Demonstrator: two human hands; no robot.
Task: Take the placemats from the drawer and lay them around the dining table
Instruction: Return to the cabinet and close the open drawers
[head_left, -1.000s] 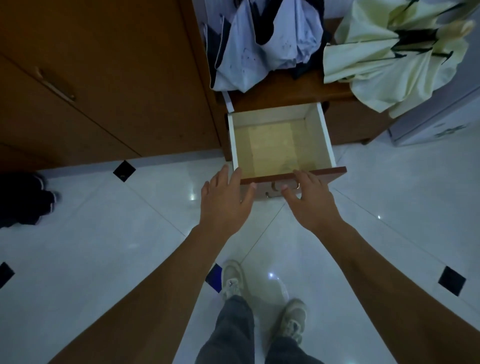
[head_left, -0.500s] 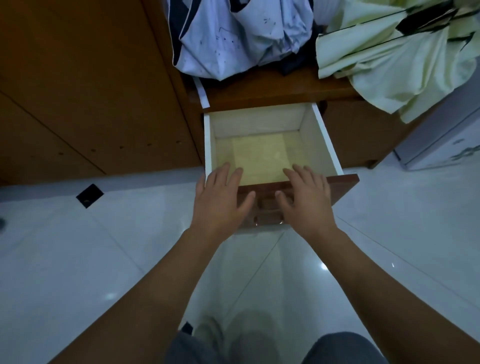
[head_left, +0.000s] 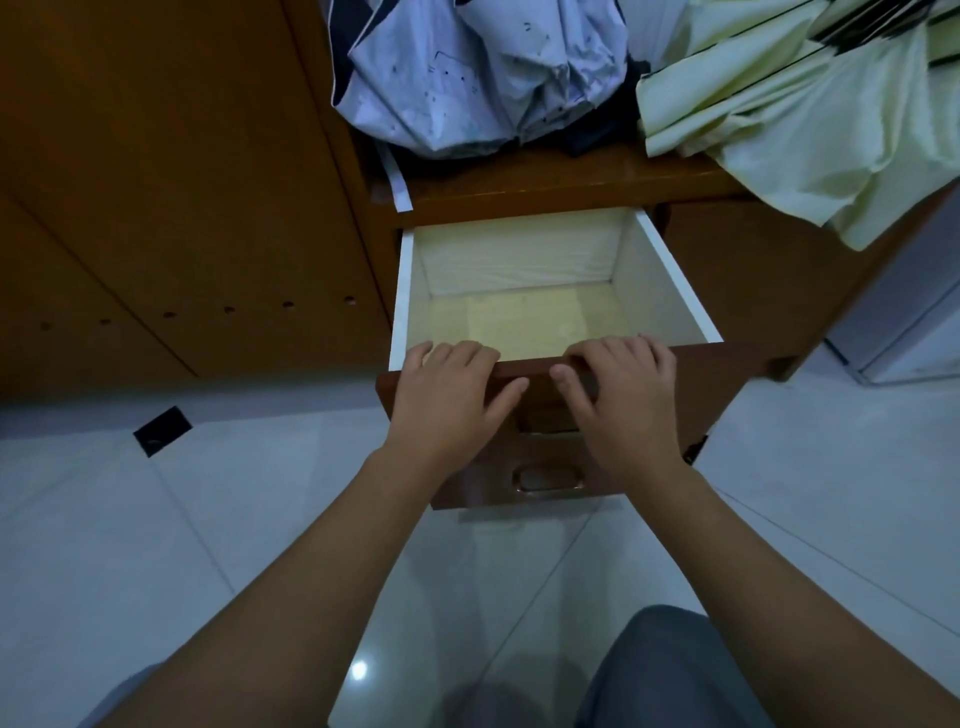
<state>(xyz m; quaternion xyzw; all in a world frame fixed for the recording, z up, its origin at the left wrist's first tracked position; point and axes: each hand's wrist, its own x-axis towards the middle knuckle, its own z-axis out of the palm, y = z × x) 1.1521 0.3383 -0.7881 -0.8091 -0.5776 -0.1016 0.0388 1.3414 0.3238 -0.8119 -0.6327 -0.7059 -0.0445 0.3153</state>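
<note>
A wooden drawer (head_left: 670, 280) with white inner walls stands pulled open in front of me. On its bottom lies a flat pale yellow placemat (head_left: 524, 327); how many are stacked there I cannot tell. My left hand (head_left: 447, 400) and my right hand (head_left: 623, 400) lie side by side on the brown drawer front, and their loosely bent fingers reach over its top edge. Neither hand holds anything. The fingertips hide the near strip of the drawer bottom.
A brass handle (head_left: 548, 477) sits low on the drawer front. Crumpled blue-white cloth (head_left: 478, 73) and pale yellow cloth (head_left: 805, 119) lie on the cabinet top above. A tall wooden cabinet (head_left: 156, 182) stands to the left. Below is white tiled floor (head_left: 130, 519), with my knee (head_left: 675, 670) at the bottom.
I have bent lower and closer to the drawer, which fills more of the view. Both hands moved forward, from the handle area onto the top edge of the drawer front.
</note>
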